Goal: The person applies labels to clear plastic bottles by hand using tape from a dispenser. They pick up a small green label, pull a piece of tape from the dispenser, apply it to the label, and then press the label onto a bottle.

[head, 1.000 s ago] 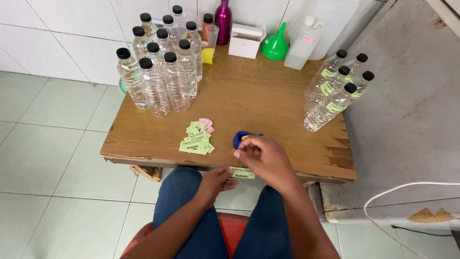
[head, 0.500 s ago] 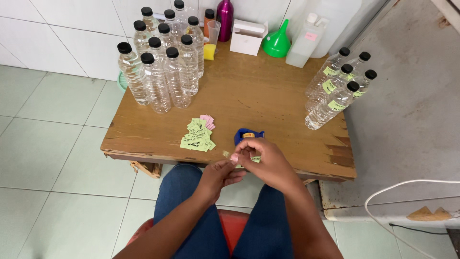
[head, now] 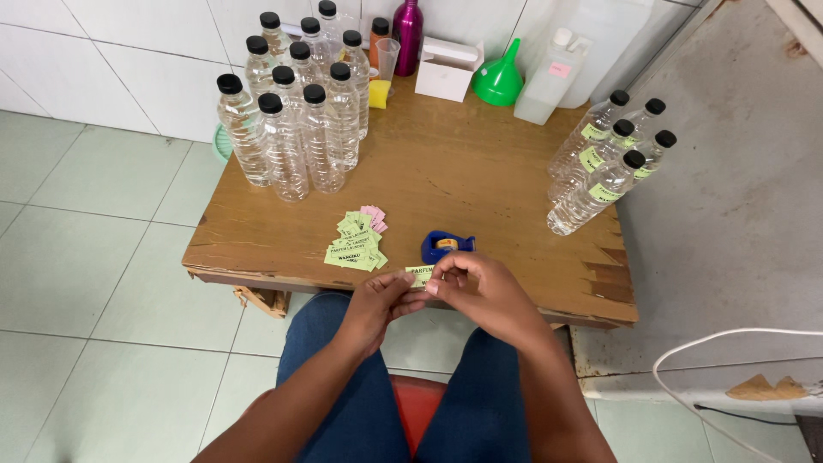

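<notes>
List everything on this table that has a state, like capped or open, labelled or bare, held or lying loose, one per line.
Left bottle group: upright, black caps on, no labels.
Right bottle group: capped, green labels on.
Green label: held between left hand and right hand.
Label pile: lying loose.
Blue tape dispenser: resting, untouched.
Green funnel: spout up.
White box: flap open.

A small home workshop for bottling: capped clear bottles [head: 296, 129], a green funnel [head: 500, 83] and paper labels [head: 356, 242] crowd the wooden tabletop [head: 480, 184].
</notes>
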